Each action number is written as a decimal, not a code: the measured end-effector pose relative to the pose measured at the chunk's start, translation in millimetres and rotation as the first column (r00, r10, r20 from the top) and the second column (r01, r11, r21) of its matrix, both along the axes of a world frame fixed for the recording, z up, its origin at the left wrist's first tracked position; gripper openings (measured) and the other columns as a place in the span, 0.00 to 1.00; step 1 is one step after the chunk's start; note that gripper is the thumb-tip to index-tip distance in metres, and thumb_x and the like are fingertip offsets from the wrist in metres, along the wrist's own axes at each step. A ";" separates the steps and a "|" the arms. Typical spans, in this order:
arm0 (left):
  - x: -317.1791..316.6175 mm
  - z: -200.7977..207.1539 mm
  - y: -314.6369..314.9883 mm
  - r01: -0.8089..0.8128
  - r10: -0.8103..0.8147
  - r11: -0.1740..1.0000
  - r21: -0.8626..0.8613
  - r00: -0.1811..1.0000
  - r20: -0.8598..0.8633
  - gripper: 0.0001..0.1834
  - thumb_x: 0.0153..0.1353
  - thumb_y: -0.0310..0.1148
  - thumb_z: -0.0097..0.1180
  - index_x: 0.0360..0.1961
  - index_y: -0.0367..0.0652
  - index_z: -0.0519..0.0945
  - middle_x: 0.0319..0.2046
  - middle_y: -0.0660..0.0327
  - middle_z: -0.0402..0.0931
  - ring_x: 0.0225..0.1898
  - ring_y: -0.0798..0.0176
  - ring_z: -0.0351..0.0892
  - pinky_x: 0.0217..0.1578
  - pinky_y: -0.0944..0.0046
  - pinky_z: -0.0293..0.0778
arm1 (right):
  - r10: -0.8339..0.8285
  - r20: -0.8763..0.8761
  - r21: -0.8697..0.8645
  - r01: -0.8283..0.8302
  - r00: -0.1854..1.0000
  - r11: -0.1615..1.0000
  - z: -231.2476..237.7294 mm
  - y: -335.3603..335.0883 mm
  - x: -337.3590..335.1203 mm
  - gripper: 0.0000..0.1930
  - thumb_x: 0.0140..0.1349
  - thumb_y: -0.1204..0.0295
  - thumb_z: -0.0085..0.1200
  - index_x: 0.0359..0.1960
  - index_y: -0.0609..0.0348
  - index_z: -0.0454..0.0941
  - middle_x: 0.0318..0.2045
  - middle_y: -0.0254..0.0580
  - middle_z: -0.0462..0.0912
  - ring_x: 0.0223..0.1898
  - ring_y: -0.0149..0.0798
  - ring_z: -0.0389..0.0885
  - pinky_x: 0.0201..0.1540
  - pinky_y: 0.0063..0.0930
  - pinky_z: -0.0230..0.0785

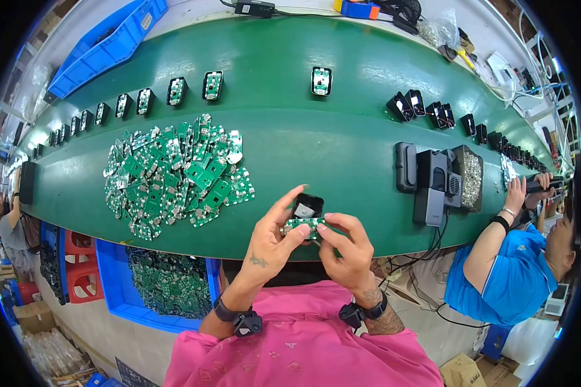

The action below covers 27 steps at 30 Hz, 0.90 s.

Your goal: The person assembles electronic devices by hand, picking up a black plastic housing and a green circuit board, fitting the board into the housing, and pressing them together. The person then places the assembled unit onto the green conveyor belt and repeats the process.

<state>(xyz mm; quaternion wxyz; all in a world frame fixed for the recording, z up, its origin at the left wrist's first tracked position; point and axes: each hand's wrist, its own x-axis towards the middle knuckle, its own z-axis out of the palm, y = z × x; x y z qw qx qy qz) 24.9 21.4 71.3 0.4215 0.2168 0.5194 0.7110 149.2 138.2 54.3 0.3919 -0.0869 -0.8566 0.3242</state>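
- The circuit board (305, 226) is sitting directly between the two hands, over the near edge of the bench (290, 158); its long axis is running roughly left to right.
- The open black housing (311, 202) is lying just beyond the board, its cavity facing up and showing a pale piece inside; the board is overlapping its near end, and whether they are touching is not clear.
- Neither hand is nearer: both are touching the board.
- The left hand (268, 237) is pressing its thumb on the board's left part, while its index finger is extending beside the housing; its other fingers are partly hidden.
- The right hand (348, 246) is pinching the board's right end between thumb and index finger.
- Farther off, a lone housing (321, 82) is holding a fitted board, and a row of filled housings (145, 101) is running leftward.
- Toward the right, open wired housings (401, 108) are standing in a line.
- A dark tray (472, 209) is holding small silver pieces (471, 173).
- Below the bench, a blue bin (113, 274) is containing many green boards (168, 284).
- A loose board pile (174, 174) is lying left of the hands.
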 end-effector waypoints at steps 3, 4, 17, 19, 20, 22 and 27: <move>0.2 0.5 -0.6 -0.019 0.020 0.999 -0.037 0.999 0.027 0.28 0.69 0.26 0.54 0.69 0.41 0.64 0.48 0.58 0.78 0.38 0.72 0.79 0.34 0.72 0.79 | -0.003 0.012 -0.148 0.005 1.000 0.989 8.2 -1.0 0.0 0.19 0.52 0.89 0.57 0.48 0.65 0.80 0.42 0.46 0.79 0.36 0.39 0.81 0.37 0.27 0.76; 0.6 2.5 -1.4 0.009 -0.004 0.998 -0.065 0.997 0.073 0.27 0.70 0.27 0.53 0.69 0.42 0.64 0.47 0.57 0.78 0.34 0.72 0.80 0.30 0.73 0.78 | -0.018 0.026 -0.235 0.024 1.000 0.972 9.8 -1.9 0.6 0.19 0.56 0.88 0.57 0.50 0.66 0.78 0.42 0.43 0.78 0.34 0.35 0.79 0.34 0.24 0.74; -2.0 12.3 -4.7 0.173 -0.171 0.973 -0.154 0.985 0.029 0.29 0.66 0.21 0.48 0.69 0.40 0.62 0.51 0.49 0.77 0.23 0.67 0.82 0.20 0.74 0.76 | -0.089 -0.030 -0.718 0.041 0.996 0.695 -6.5 -12.7 0.2 0.11 0.61 0.83 0.60 0.46 0.65 0.80 0.42 0.40 0.76 0.36 0.27 0.76 0.39 0.22 0.72; -0.2 8.6 -4.7 0.163 -0.162 0.974 -0.154 0.987 0.021 0.29 0.67 0.20 0.48 0.69 0.40 0.62 0.51 0.49 0.77 0.23 0.67 0.82 0.20 0.74 0.77 | -0.070 0.010 -0.582 0.062 0.998 0.811 2.5 -10.6 -0.4 0.12 0.60 0.84 0.60 0.45 0.64 0.81 0.48 0.42 0.73 0.40 0.29 0.76 0.43 0.24 0.72; 1.8 7.5 -2.7 0.161 -0.160 0.975 -0.150 0.987 0.016 0.29 0.67 0.20 0.48 0.69 0.39 0.62 0.50 0.48 0.77 0.22 0.67 0.82 0.20 0.73 0.77 | -0.065 0.056 -0.424 0.083 0.996 0.902 7.9 -8.5 0.6 0.12 0.59 0.84 0.60 0.45 0.63 0.82 0.53 0.44 0.71 0.44 0.32 0.76 0.47 0.26 0.72; 4.3 11.1 -4.7 0.175 -0.173 0.973 -0.153 0.985 0.026 0.28 0.67 0.20 0.48 0.69 0.40 0.63 0.49 0.50 0.78 0.23 0.69 0.82 0.21 0.73 0.77 | -0.049 0.092 -0.496 0.088 0.995 0.864 5.6 -11.1 0.1 0.12 0.58 0.83 0.61 0.44 0.62 0.84 0.56 0.45 0.69 0.48 0.35 0.75 0.51 0.29 0.70; 6.7 10.5 -5.9 0.175 -0.175 0.969 -0.177 0.984 0.017 0.27 0.67 0.20 0.48 0.68 0.40 0.65 0.48 0.53 0.79 0.25 0.69 0.83 0.23 0.72 0.79 | -0.010 0.004 -0.706 0.010 1.000 0.708 -0.1 -13.0 -2.9 0.11 0.56 0.82 0.63 0.41 0.64 0.85 0.60 0.47 0.69 0.62 0.42 0.67 0.61 0.36 0.65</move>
